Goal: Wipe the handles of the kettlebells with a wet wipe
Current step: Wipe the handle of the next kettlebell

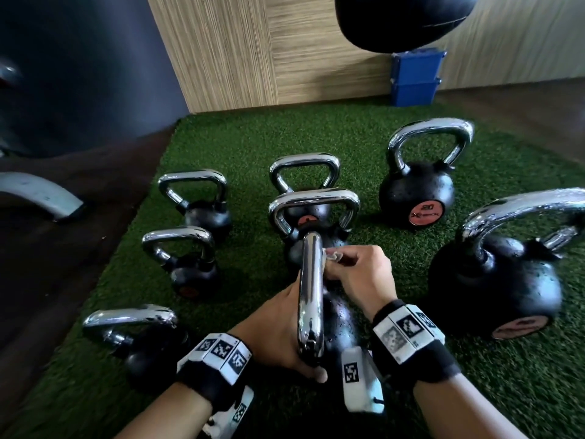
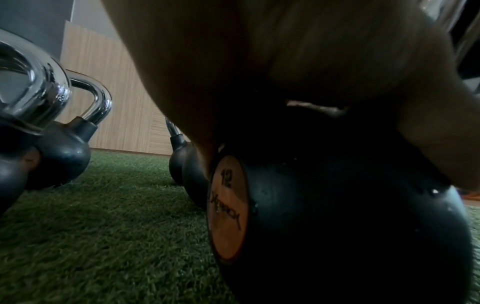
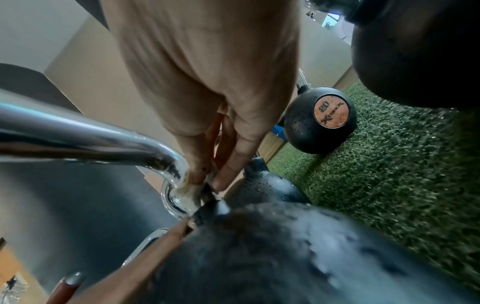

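Note:
The nearest kettlebell (image 2: 337,236), black with a "12" label, stands on green turf between my hands. Its chrome handle (image 1: 311,296) runs away from me in the head view. My left hand (image 1: 294,343) grips the near end of that handle, thumb on the near side. In the right wrist view its fingers come through under the handle (image 3: 91,131). My right hand (image 1: 348,267) pinches a small bunched white wet wipe (image 1: 332,256) against the handle's far bend. There the wipe (image 3: 187,191) sits pressed to the chrome just above the black body.
Several other chrome-handled kettlebells stand around on the turf (image 1: 253,137): a "20" one (image 1: 416,191) at far right, a big one (image 1: 493,286) at right, smaller ones (image 1: 186,264) at left. Blue boxes (image 1: 414,77) sit by the wood wall. A grey machine foot (image 1: 41,194) lies at left.

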